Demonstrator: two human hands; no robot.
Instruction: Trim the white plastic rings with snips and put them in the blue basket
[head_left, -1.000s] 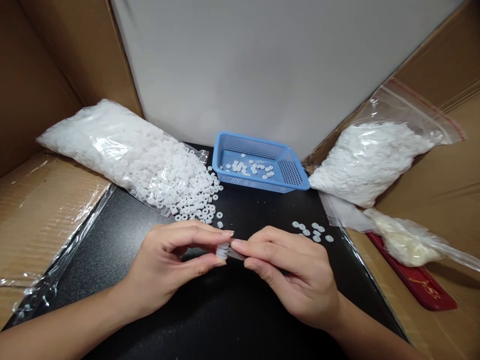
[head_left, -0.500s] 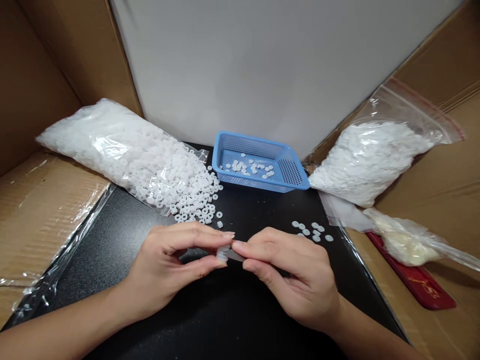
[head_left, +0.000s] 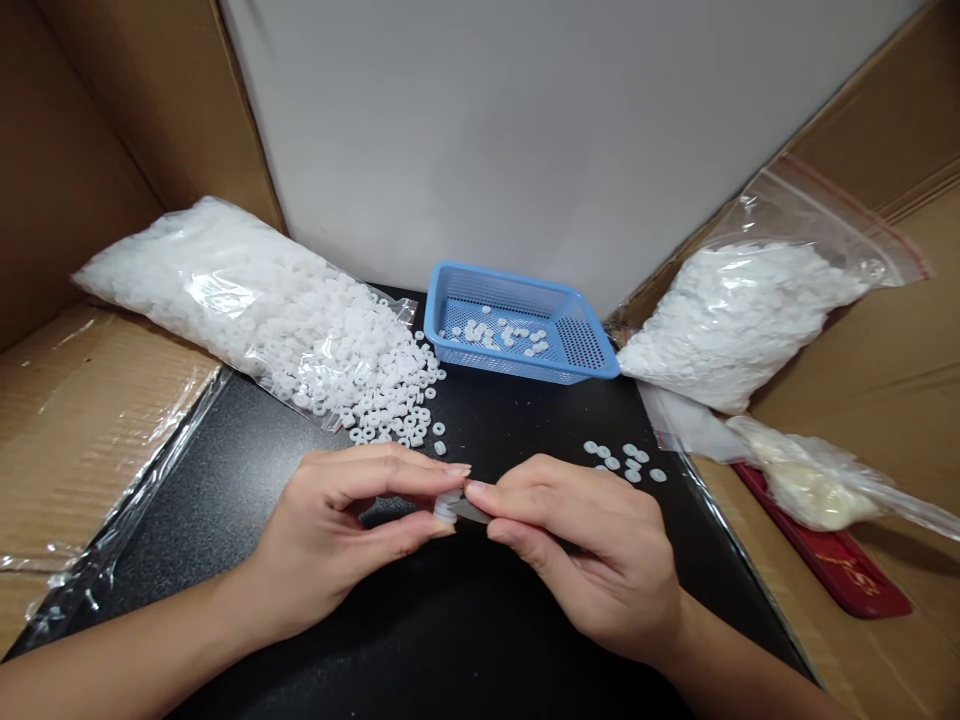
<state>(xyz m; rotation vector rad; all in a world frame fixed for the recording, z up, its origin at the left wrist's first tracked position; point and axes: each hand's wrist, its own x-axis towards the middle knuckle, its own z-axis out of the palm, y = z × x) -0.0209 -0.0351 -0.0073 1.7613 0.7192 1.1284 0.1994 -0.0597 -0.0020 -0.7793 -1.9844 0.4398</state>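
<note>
Between the thumb and fingers of my left hand [head_left: 345, 530] is a small white ridged plastic piece [head_left: 445, 508], pinched upright. My right hand [head_left: 592, 540] grips a thin, flat grey piece that looks like a blade [head_left: 471, 512]; its tip meets the side of the white piece. Most of the blade is hidden by my fingers. Just beyond my left hand lie loose white plastic rings [head_left: 390, 410], spilling from a clear bag [head_left: 217, 290]. Several translucent white discs [head_left: 632, 462] rest on the black table past my right hand.
A blue perforated basket [head_left: 525, 372] with several small white discs stands at the back. On the right are a zip bag of white pieces [head_left: 739, 320], a knotted bag of cream-coloured stuff [head_left: 817, 490] and a red flat case [head_left: 862, 585]. Cardboard walls [head_left: 97, 130] flank the black table [head_left: 420, 640].
Almost nothing differs. Both hands keep the same grip near the middle, with my right fingers shifted very slightly to the right.
</note>
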